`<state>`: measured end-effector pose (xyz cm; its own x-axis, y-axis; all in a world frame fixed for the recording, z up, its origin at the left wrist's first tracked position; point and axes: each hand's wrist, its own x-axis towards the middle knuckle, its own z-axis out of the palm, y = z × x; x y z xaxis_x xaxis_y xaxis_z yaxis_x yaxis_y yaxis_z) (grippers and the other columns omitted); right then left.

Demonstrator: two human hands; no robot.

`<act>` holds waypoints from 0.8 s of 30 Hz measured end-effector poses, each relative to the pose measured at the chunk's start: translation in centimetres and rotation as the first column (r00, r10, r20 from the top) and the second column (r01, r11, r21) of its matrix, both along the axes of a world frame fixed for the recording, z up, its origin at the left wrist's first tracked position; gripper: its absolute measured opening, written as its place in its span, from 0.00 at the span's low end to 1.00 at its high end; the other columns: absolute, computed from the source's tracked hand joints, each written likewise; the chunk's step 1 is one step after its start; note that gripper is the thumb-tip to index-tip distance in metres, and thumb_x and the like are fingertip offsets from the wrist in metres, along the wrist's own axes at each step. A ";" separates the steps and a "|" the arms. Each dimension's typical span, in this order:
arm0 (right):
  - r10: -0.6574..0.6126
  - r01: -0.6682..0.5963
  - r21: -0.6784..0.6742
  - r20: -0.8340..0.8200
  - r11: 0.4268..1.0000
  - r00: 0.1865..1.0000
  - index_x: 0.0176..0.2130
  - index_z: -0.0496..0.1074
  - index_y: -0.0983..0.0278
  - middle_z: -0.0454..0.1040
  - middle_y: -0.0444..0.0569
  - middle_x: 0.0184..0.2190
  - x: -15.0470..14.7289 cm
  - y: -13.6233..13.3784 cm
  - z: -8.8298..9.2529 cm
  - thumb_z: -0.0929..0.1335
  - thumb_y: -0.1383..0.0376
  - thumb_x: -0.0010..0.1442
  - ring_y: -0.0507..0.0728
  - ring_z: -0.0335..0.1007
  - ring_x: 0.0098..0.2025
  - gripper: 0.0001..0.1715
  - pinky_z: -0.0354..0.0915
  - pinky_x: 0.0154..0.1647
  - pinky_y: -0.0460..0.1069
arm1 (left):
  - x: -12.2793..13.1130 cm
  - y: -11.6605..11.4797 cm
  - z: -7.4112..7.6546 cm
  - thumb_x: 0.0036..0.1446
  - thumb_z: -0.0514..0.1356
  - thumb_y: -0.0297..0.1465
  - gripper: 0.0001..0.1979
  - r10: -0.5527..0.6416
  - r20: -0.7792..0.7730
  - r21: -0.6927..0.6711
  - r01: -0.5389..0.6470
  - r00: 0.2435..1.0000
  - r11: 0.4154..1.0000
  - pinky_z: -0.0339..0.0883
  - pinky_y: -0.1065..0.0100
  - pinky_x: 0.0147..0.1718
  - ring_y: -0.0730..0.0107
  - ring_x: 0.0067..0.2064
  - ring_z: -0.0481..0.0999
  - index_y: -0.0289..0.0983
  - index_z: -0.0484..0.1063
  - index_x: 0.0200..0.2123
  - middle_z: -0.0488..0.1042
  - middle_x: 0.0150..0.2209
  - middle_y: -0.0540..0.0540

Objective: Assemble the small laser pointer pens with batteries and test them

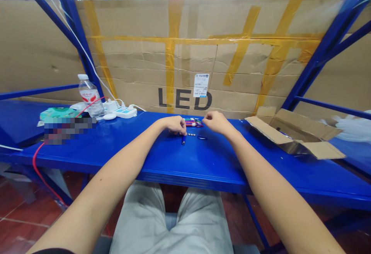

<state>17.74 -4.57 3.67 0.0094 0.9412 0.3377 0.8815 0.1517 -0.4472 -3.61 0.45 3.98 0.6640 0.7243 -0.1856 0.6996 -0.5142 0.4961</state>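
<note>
My left hand is closed, its fingertips at the top of a short blue metal tube, which they appear to grip. Just right of it, several small round silvery pieces lie in a short row on the blue table. Beyond them is a dark blue, slim piece, lying flat. Several shiny coloured pen-like sticks lie side by side between my hands. My right hand is raised slightly at their right end, fingers pinched together; anything between them is too small to make out.
An open cardboard box stands at the right. On the left are a water bottle, a white power strip with cables, and a green packet. A large taped cardboard sheet and blue metal posts rise behind the table.
</note>
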 end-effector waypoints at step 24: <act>0.018 -0.018 -0.006 0.019 1.000 1.000 0.30 0.75 0.65 0.76 0.51 0.30 0.1 0.1 -0.1 0.67 0.67 0.54 0.55 0.68 0.33 0.07 0.59 0.31 0.47 | 0.2 1.0 -0.9 0.41 0.60 0.28 0.07 0.048 0.108 0.022 -0.050 0.993 0.999 0.62 0.70 0.26 0.73 0.25 0.69 0.34 0.76 0.26 0.76 0.26 0.46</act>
